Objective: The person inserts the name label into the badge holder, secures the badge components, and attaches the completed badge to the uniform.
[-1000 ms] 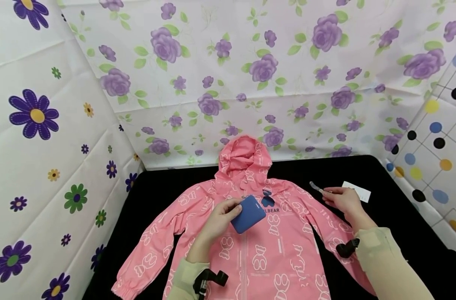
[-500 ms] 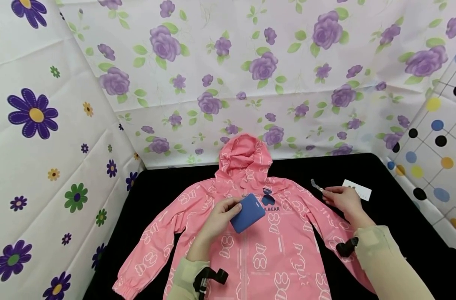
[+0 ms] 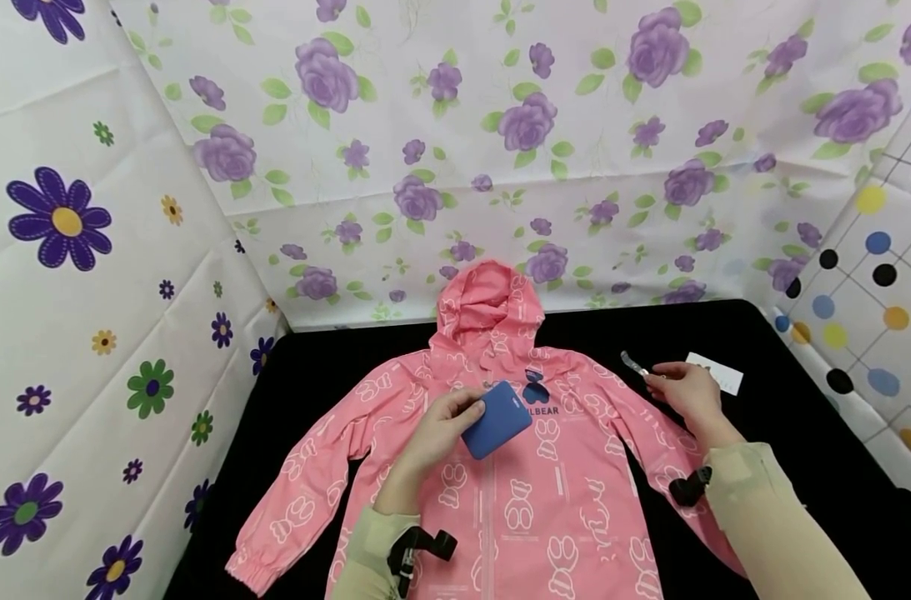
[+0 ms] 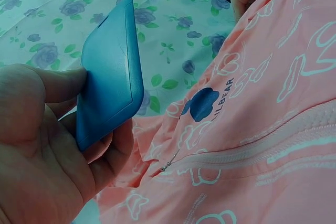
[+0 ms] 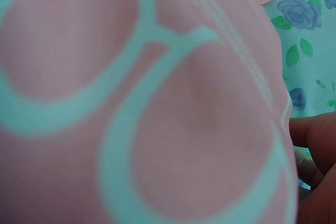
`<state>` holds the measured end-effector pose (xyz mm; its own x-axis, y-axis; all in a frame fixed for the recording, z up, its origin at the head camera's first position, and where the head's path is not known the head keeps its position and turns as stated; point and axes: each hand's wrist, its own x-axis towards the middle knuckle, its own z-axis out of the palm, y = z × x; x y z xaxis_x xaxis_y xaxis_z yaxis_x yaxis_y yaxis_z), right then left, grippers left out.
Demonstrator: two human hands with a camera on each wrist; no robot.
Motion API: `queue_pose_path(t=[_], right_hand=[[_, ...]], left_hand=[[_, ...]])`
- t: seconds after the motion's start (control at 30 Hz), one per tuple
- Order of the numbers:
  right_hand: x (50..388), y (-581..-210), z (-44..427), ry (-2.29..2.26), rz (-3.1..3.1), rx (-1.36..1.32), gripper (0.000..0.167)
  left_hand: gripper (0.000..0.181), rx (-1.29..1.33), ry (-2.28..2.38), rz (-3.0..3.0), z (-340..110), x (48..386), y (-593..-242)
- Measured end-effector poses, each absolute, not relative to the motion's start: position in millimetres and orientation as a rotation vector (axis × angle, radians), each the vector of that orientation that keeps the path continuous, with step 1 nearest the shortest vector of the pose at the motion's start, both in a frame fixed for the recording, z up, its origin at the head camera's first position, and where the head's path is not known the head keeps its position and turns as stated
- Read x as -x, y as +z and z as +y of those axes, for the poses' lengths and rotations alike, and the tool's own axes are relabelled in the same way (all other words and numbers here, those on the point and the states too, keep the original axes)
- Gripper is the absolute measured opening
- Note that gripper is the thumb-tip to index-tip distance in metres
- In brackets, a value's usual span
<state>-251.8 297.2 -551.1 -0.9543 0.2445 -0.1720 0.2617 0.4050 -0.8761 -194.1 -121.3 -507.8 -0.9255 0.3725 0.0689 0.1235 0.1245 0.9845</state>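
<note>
Left hand [image 3: 443, 429] pinched the blue holder [image 3: 498, 421], tilted, above the chest of the pink jacket [image 3: 530, 542]. Right hand [image 3: 690, 396] pinched a thin strip [image 3: 633, 363] near the jacket's shoulder; white card [image 3: 725, 372] lay behind it on the table [image 3: 815, 442]. Versus 1.0 s earlier: both grips unchanged; scene slightly higher in head view.

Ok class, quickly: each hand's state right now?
Left hand: holding the blue card holder.
Right hand: pinching a thin item, too small to name.
</note>
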Motion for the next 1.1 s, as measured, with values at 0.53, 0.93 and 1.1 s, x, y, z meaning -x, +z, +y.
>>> queue_pose_path(t=[0.53, 0.93, 1.1], right_hand=[[250, -553, 297, -1.675, 2.611, -0.443, 0.049], [236, -528, 286, -1.770, 2.539, -0.374, 0.063], [224, -499, 254, -1.890, 2.510, -0.253, 0.059]], left_hand=[[0.032, -0.468, 1.884, 2.202, -122, 191, -507], [0.031, -0.463, 1.869, 2.210, -120, 190, -508], [0.031, -0.454, 1.854, 2.232, -120, 190, -506]])
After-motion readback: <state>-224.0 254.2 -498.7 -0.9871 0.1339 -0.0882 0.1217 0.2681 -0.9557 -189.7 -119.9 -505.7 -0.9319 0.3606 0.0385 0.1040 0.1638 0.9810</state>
